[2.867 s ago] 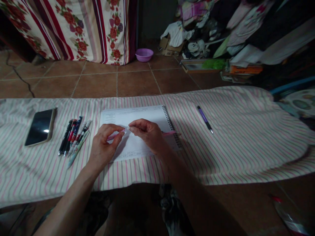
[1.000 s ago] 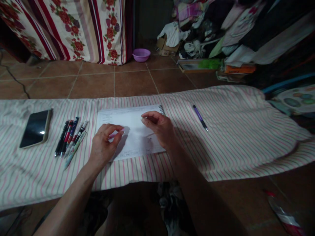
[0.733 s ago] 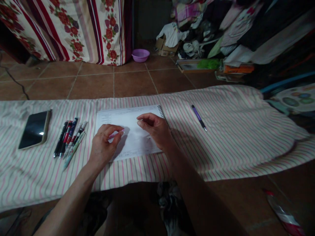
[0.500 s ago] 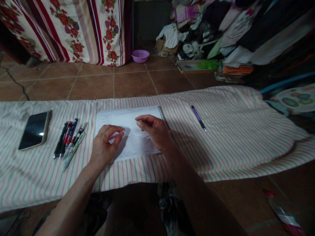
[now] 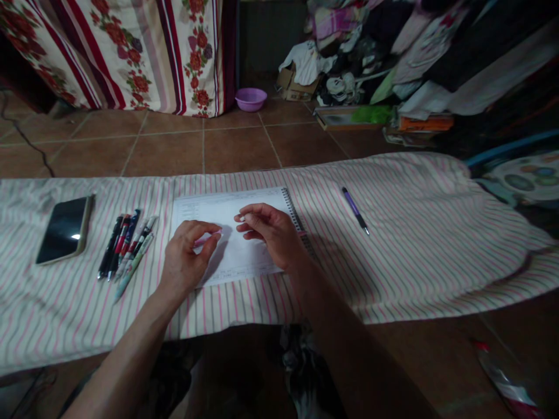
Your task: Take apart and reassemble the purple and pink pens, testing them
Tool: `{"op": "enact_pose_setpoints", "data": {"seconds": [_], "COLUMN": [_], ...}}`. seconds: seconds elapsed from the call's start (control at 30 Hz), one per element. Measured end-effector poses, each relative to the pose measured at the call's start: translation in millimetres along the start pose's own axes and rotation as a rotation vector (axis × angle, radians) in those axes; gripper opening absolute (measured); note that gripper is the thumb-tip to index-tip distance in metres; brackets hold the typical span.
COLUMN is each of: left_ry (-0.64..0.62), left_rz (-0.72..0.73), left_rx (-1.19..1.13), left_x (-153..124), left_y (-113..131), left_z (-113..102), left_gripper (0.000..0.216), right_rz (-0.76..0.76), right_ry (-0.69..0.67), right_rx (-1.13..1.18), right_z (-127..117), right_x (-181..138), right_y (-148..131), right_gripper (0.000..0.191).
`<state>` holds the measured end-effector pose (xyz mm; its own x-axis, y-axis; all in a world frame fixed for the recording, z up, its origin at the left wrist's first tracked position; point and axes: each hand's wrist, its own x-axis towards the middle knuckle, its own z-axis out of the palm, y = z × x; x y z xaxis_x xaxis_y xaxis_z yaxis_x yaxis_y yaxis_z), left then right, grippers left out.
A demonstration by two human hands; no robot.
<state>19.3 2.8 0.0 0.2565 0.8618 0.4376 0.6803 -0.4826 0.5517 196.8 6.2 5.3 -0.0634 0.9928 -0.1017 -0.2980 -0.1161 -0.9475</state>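
An open spiral notebook (image 5: 236, 256) with printed page edges lies on the striped cloth, under both hands. Over its left half, my left hand (image 5: 187, 247) is closed, thumb and forefinger pinching a slim pink pen part (image 5: 204, 239). My right hand (image 5: 273, 233) is over the right half, its thumb and forefinger closed on a small piece with a whitish tip (image 5: 243, 218). A pink end (image 5: 302, 233) shows behind that hand; whether it joins the whitish tip is hidden. The two hands are apart.
Several pens (image 5: 126, 247) lie side by side left of the notebook, with a phone (image 5: 64, 230) beyond them. A purple pen (image 5: 355, 210) lies to the right. Past the striped cloth (image 5: 414, 244), a purple basin (image 5: 251, 100) sits on the tiled floor.
The fingers of my right hand have spread and shifted slightly; the whitish tip and the pink end behind the hand now show more clearly. My left hand keeps its pinch.
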Motion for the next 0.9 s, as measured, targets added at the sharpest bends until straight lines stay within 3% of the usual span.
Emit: {"op": "enact_pose_setpoints", "data": {"seconds": [0.37, 0.57, 0.9], "left_ry": [0.017, 0.027, 0.021], "left_rz": [0.021, 0.018, -0.010], "left_rx": [0.007, 0.000, -0.011], "left_x": [0, 0, -1], "left_y": [-1, -1, -2], "left_z": [0, -1, -1], "left_gripper": [0.008, 0.009, 0.009], "right_rz": [-0.114, -0.205, -0.344], "right_ry": [-0.009, -0.037, 0.006], "right_rx": [-0.063, -0.276, -0.553], "right_z": [3, 3, -3], "right_x": [3, 5, 3], "right_y": [8, 15, 9], "right_gripper": [0.022, 0.011, 0.014]}}
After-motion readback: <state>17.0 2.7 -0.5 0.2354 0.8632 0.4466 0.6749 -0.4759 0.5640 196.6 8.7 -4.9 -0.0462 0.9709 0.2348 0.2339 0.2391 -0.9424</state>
